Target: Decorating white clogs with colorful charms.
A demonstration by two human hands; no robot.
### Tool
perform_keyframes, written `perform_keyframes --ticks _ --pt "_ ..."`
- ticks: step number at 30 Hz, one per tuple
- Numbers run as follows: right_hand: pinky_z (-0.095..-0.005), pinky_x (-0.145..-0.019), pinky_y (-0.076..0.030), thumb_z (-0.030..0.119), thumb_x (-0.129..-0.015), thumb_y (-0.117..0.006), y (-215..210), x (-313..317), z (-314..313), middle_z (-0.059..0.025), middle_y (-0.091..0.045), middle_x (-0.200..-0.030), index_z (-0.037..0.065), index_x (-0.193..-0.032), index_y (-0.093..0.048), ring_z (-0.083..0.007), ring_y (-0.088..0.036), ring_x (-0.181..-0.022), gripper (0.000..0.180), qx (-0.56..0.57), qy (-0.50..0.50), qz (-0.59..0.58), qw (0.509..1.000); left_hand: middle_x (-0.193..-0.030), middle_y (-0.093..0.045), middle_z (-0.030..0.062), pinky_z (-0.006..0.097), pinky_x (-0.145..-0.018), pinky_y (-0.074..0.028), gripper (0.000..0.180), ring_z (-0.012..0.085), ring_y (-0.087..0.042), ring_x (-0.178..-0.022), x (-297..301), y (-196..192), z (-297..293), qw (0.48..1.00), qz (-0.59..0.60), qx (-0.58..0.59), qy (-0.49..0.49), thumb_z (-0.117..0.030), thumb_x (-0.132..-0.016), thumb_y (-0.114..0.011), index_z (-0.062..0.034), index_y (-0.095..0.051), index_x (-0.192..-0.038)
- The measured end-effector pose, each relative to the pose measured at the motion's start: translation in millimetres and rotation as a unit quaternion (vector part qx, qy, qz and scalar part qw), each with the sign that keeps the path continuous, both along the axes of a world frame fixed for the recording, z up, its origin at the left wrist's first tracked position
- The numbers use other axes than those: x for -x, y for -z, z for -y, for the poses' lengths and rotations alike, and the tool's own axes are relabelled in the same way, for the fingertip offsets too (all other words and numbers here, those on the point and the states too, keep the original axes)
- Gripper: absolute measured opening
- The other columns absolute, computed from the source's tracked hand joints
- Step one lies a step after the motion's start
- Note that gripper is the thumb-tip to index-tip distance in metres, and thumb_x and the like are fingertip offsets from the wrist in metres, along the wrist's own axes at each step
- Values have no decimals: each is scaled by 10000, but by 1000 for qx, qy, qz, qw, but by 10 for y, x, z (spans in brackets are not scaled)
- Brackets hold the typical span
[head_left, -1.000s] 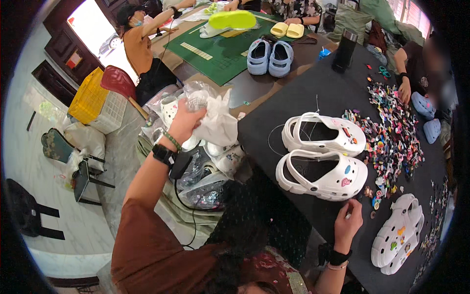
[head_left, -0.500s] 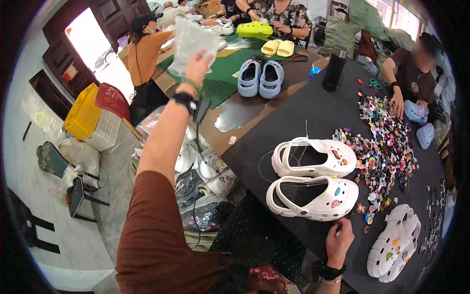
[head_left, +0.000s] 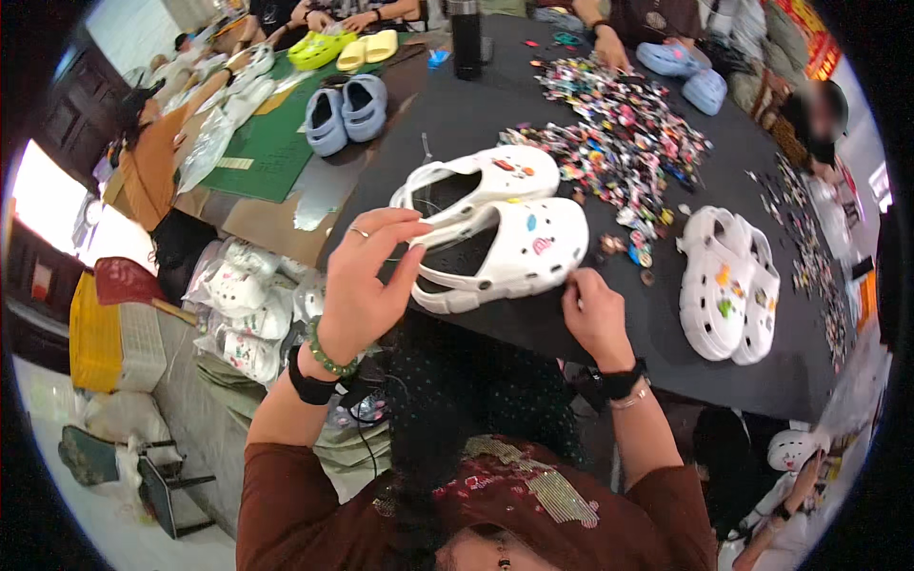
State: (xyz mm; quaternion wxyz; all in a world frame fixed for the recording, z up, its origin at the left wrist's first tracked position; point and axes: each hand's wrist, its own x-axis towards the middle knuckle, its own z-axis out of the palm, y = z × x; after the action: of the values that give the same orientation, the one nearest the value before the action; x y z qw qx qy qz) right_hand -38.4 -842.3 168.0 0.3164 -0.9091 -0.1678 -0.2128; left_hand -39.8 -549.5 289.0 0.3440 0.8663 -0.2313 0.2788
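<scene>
A person leans over a black worktop (head_left: 571,333), seen from above. Down at the worktop's left side, clear plastic bags (head_left: 243,309) holding white clogs lie piled on the floor, next to a yellow slatted crate (head_left: 95,338) and a red dustpan (head_left: 124,283). Further back on the left lies a green cutting mat (head_left: 271,143), with a pale blue pair of clogs (head_left: 345,112) at its edge and yellow-green clogs (head_left: 345,48) beyond. A red and yellow sign (head_left: 807,43) hangs at the upper right.

Two white clogs (head_left: 500,238) lie side by side near the worktop's front edge, each bearing a few coloured charms. A wide scatter of small colourful charms (head_left: 619,133) spreads behind them, and a second white pair (head_left: 731,285) sits to the right.

The left hand (head_left: 367,281), wearing a ring, a green bead bracelet and a black band, hovers raised at the heel end of the nearer clog, fingers spread and its grip released. The right hand (head_left: 595,314) rests on the worktop at the same clog's toe end, fingers curled down; whether its grip pinches anything cannot be told.
</scene>
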Motion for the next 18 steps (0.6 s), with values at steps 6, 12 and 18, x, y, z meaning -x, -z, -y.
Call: perform_keyframes --ticks 6,12,18 --pt "-441 -600 -508 70 -844 -564 58 76 101 -145 -593 -877 47 -956 -520 -368 -611 -702 122 19 -1 9 1000 -975 -650 139 351 -785 -497 177 299 -630 -922 16 135 560 998 16 -55 34 -34 -797 -660 -27 -652 -974" --pt "-434 -622 -514 67 -829 -566 10 115 106 -141 -569 -886 38 -969 -505 -351 -615 -743 155 44 -24 2 999 -851 -659 159 340 -720 -501 257 236 -653 -775 -219 342 778 985 -173 12 16 -209 -875 -662 35 -610 -937" --pt "-429 -623 -519 59 -812 -579 0 138 165 -143 -562 -872 34 -986 -494 -343 -619 -748 195 54 -22 -3 998 -1110 -650 105 354 -878 -524 367 213 -638 -1016 -575 253 1003 630 -597 450 208 -291 -987 -504 1 -540 -1206"
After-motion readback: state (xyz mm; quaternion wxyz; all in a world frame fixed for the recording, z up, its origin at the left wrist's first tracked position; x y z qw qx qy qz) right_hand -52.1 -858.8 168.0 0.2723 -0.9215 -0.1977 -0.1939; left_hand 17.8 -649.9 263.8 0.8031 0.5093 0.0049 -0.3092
